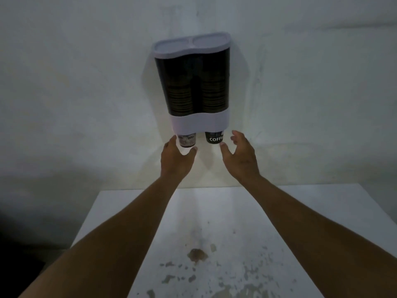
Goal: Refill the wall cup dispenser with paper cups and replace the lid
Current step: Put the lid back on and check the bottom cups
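While loaded: dispenser [191,82] rigid, lid [191,45] on
Cups [213,137]: light, crushable; hold sidewalls
Hands: left hand [176,160], right hand [240,155] spread, empty

We note the wall dispenser [194,82], dark twin tubes holding stacked cups, white lid [191,45] seated; two paper cups [213,137] protrude below.
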Available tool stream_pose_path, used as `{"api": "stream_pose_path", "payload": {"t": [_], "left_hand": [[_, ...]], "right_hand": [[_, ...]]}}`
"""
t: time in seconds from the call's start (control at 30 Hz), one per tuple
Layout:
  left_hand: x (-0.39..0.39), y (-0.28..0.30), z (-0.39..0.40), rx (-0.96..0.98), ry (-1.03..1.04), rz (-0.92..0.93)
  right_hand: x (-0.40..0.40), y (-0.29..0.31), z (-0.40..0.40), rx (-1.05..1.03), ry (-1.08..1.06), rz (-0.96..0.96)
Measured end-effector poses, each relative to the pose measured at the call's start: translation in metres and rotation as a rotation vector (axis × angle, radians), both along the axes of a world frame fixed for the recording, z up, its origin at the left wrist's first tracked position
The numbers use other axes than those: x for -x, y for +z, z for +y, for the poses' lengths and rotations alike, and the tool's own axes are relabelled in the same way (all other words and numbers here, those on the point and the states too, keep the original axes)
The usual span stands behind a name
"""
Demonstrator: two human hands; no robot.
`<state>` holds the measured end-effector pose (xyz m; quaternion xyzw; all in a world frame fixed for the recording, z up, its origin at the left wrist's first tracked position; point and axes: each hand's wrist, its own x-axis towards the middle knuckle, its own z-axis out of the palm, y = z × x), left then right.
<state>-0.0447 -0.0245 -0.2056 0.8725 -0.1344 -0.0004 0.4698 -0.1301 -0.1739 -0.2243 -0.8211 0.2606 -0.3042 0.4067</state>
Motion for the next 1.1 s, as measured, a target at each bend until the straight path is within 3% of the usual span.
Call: {"api": "stream_pose_path", "payload": {"t": [0.23,0.57,0.83,1.1], "left_hand": [[-0.024,-0.016,-0.012,0.039,0.01,-0.016],[-0.04,-0.015,-0.032,0.293,0.107,0.074],[-0.049,-0.022,-0.029,0.254,0.009,0.06],[-0.049,-0.024,-0.027,0.28,0.072,0.038]], "right_hand": [[-0.032,-0.011,-0.006,-0.133,0.05,0.069],[-0.055,-0.016,-0.009,-0.216,0.116,-0.136],[-0.061,-0.019,-0.011,-0.201,0.105,-0.176],[-0.062,-0.02,-0.009,-0.2,0.086,-0.189]]}}
